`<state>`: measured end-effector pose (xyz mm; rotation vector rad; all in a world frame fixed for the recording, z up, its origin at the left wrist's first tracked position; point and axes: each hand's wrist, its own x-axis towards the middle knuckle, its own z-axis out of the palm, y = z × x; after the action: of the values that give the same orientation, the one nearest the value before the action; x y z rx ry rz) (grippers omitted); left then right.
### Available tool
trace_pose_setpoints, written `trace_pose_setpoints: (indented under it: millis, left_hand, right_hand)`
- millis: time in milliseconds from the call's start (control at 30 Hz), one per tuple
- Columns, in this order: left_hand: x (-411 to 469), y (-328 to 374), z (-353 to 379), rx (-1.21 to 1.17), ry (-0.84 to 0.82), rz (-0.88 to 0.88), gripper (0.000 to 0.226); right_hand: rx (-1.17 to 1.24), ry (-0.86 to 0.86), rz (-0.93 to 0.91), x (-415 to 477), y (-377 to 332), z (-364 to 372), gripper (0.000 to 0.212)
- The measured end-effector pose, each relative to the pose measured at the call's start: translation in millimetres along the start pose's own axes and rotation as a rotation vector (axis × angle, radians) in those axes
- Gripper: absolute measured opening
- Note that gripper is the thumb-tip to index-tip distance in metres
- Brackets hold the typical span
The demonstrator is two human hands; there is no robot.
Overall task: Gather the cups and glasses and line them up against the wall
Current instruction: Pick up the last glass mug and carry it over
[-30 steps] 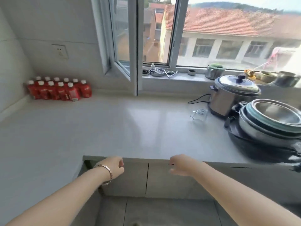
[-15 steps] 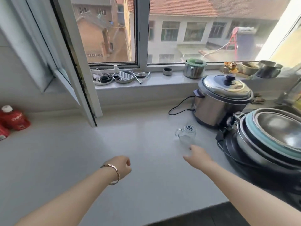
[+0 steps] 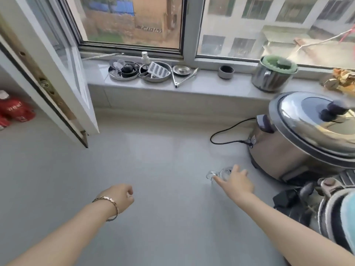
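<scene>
Covering blurred glass mug (image 3: 222, 172), right hand (image 3: 237, 183) outstretched

The right hand (image 3: 235, 182), fingers spread, lies over a clear glass mug (image 3: 222, 172) on the grey desk (image 3: 163, 169), near a steel cooker (image 3: 288, 150). The left hand (image 3: 120, 194) is loosely curled, holding nothing.
</scene>
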<state>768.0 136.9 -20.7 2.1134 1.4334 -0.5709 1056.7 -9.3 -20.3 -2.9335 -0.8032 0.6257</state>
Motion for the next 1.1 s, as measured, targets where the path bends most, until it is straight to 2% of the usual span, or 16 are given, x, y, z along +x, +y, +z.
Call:
trace_pose_setpoints:
  millis: [100, 200, 333, 433, 533, 667, 767, 900, 1100]
  left_hand:
    - [-3, 8, 8, -0.095, 0.018, -0.082, 0.025]
    - [-18, 5, 23, -0.179, 0.022, -0.142, 0.012]
    - [-59, -20, 42, -0.269, 0.037, -0.264, 0.006]
    - [-100, -53, 54, -0.307, 0.058, -0.386, 0.013]
    - [-151, -90, 68, -0.379, 0.105, -0.499, 0.026]
    - [-232, -148, 106, -0.508, 0.183, -0.625, 0.007]
    - [-295, -192, 143, -0.609, 0.24, -0.716, 0.006]
    - [-396, -256, 199, -0.658, 0.248, -0.855, 0.023]
    - [-548, -340, 263, -0.705, 0.297, -1.028, 0.03]
  right_hand:
    - [-0.062, -0.047, -0.139, 19, -4, -9, 0.067]
    - [-0.068, -0.116, -0.311, 24, -17, -16, 0.062]
    - [-0.039, -0.2, -0.641, 1, -47, -20, 0.066]
    - [-0.083, -0.259, -0.882, -43, -84, -18, 0.07]
    - [-0.161, -0.316, -1.128, -103, -123, -7, 0.07]
    - [-0.262, -0.379, -1.382, -201, -167, 24, 0.071]
    - [-0.295, -0.426, -1.493, -278, -191, 55, 0.072]
    - [-0.353, -0.469, -1.628, -396, -215, 103, 0.071]
    - [-0.482, -0.509, -1.792, -561, -243, 168, 0.072]
